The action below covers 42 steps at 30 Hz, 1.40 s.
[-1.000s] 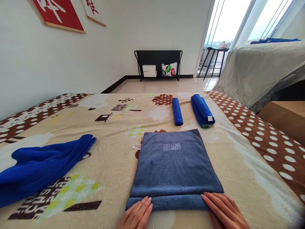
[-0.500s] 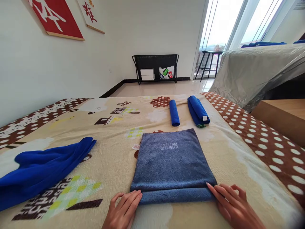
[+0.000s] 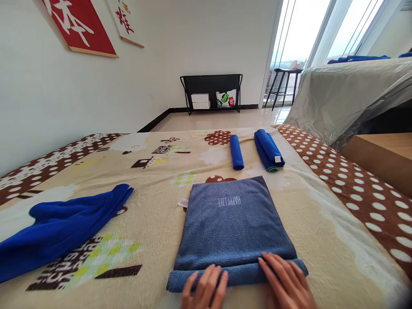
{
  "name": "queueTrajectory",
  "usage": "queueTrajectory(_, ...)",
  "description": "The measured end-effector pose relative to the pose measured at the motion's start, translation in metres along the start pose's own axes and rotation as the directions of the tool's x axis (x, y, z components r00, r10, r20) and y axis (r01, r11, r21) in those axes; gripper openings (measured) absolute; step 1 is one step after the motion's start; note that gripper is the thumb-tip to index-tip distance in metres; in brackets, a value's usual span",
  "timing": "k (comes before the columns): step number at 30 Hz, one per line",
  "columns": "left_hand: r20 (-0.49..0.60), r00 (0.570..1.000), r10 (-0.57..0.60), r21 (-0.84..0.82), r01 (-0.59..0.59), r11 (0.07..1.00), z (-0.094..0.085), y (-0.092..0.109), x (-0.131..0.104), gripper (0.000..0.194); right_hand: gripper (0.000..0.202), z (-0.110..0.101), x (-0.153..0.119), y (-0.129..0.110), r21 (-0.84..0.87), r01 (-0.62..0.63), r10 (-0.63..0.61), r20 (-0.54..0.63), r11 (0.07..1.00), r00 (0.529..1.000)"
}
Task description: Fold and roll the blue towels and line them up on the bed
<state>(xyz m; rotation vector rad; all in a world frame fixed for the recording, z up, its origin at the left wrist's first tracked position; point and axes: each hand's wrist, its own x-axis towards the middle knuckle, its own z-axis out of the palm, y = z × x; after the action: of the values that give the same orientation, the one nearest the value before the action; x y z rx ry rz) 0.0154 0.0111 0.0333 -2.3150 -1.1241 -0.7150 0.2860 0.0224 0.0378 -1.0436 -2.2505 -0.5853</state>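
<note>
A grey-blue towel (image 3: 238, 223) with "HAPPY LIFE" on it lies flat on the patterned blanket, its near edge rolled into a narrow band. My left hand (image 3: 206, 287) rests on the left half of that band, fingers slightly spread. On its right half lies my right hand (image 3: 285, 281), fingers stretched over the roll and thumb hidden. Beyond the towel are a thin blue roll (image 3: 236, 152) and a thicker blue roll (image 3: 268, 150) with a white tag. A crumpled blue cloth (image 3: 74, 221) lies at the left.
The blanket (image 3: 154, 240) has brown dotted borders. Past its far edge stands a black rack (image 3: 210, 88) with white boxes and a pillow. A stool (image 3: 283, 86) is near the window; a plastic-covered piece of furniture (image 3: 354, 90) stands at the right.
Both hands have moved inward from the towel's near corners onto the rolled band. The band now sits slightly closer to me, and its ends stick out past the towel's sides.
</note>
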Motion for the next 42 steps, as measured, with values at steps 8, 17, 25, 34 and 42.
queueTrajectory(8, 0.078, 0.989, 0.129, 0.044, -0.133, 0.990, 0.006, -0.034, -0.020, 0.040, 0.048, 0.008, -0.011, 0.013, 0.001, 0.042, -0.041, 0.124, 0.999, 0.991)
queueTrajectory(17, 0.036, 0.995, 0.094, -0.019, -0.093, 0.995, 0.007, 0.004, 0.010, 0.039, 0.032, 0.014, 0.015, -0.016, 0.114, 0.095, -0.094, -0.015, 0.989, 0.995)
queueTrajectory(25, 0.055, 0.998, 0.018, 0.079, -0.022, 0.997, 0.003, -0.049, -0.031, 0.037, 0.042, 0.004, -0.017, 0.028, -0.088, -0.055, 0.067, 0.133, 0.995, 0.989)
queueTrajectory(34, 0.102, 0.991, 0.089, 0.001, -0.089, 0.996, 0.012, -0.003, 0.028, 0.040, 0.031, 0.019, 0.032, -0.017, 0.069, 0.012, -0.022, 0.153, 0.998, 0.988)
queueTrajectory(42, 0.090, 0.995, -0.041, 0.175, 0.025, 0.984, 0.001, -0.045, -0.008, 0.037, 0.042, 0.011, -0.014, 0.036, -0.151, -0.220, 0.243, 0.153, 0.964, 0.958)
